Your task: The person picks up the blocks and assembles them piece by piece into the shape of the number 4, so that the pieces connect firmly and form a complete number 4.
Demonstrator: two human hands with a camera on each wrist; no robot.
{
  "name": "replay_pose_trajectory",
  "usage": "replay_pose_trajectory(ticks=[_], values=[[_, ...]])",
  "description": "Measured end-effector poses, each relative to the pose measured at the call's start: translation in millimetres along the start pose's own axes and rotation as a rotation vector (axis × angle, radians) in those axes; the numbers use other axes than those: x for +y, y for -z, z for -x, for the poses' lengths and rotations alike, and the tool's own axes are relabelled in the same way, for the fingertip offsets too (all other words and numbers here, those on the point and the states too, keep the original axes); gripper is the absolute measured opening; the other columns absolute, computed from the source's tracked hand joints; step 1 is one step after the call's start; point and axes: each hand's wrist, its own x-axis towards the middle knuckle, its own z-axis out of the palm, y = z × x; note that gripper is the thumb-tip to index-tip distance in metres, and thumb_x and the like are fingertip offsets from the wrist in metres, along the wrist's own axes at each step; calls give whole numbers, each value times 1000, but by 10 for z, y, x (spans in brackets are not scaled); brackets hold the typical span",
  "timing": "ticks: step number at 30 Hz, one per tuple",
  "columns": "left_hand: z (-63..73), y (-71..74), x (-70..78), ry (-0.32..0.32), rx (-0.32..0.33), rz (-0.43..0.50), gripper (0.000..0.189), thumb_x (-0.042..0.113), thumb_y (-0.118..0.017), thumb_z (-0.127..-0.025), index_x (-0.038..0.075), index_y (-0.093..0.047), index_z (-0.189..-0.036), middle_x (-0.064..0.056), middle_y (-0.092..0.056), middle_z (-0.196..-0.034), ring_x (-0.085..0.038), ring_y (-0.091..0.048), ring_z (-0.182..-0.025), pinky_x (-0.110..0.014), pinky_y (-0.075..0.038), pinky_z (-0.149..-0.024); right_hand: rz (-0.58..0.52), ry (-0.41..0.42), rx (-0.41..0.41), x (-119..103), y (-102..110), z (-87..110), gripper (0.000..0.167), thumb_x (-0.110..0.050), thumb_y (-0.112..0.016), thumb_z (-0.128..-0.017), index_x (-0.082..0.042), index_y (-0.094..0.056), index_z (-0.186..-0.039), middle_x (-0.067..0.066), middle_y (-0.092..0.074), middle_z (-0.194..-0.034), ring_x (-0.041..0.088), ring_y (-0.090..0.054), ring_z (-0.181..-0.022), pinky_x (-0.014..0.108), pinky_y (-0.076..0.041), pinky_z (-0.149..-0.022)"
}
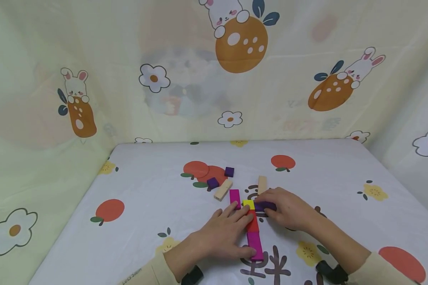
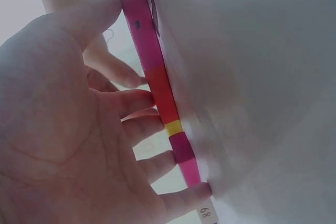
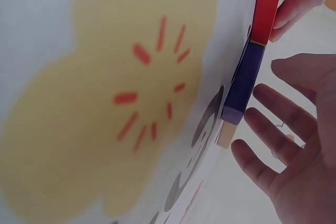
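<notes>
My left hand [image 1: 222, 233] lies along the left side of a row of blocks, its straight fingers touching them and the thumb at the near magenta block [image 1: 255, 245]. From near to far, the row has this magenta block, a red block [image 1: 252, 222] and a small yellow block [image 1: 248, 204]. Another magenta block [image 1: 235, 196] lies just left of the yellow one, by the left fingertips. My right hand [image 1: 290, 209] is over a dark purple block [image 1: 265, 206], which extends right from the yellow block. In the right wrist view its fingers are spread, tips right at the purple block [image 3: 244, 82].
Two small dark purple cubes [image 1: 229, 171] and a beige block [image 1: 223, 190] lie farther back on the left. Another beige block [image 1: 262, 184] lies beyond my right hand. A patterned cloth [image 1: 135, 237] covers the table; a printed curtain [image 1: 185, 118] stands behind it.
</notes>
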Motion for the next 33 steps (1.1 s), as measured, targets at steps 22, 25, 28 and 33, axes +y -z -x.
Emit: replay_pose_trajectory(ticks=[22, 25, 28, 33], values=[[-13, -9, 0, -1, 1, 7, 91, 68, -64, -88, 31, -30, -164, 12, -20, -173, -27, -15, -161, -62, -32, -120, 121, 189, -12, -169, -9, 100, 35, -17, -75, -92, -16, -76, -126, 2, -72, -133, 28, -64, -130, 55, -51, -105], [-16, -6, 4, -3, -1, 3, 91, 68, -63, -88, 31, -30, -164, 11, -20, -173, -28, -15, -161, -62, -32, -120, 145, 198, -6, -182, -3, 107, 34, -18, -75, -91, -16, -77, -125, 3, -73, -131, 28, -64, -129, 54, -52, -105], [-12, -2, 5, -2, -2, 0, 91, 68, -63, -88, 31, -29, -164, 11, -20, -173, -27, -15, -161, -62, -32, -120, 159, 203, -6, -195, 5, 108, 33, -18, -75, -91, -16, -77, -124, 3, -73, -130, 28, -65, -128, 53, -52, -105], [-3, 1, 5, 3, -10, 11, 91, 68, -63, -88, 31, -28, -164, 12, -19, -173, -27, -15, -161, -62, -31, -120, 160, 196, -17, -200, -8, 108, 32, -18, -74, -91, -15, -77, -123, 3, -73, -131, 28, -64, -130, 52, -52, -106]])
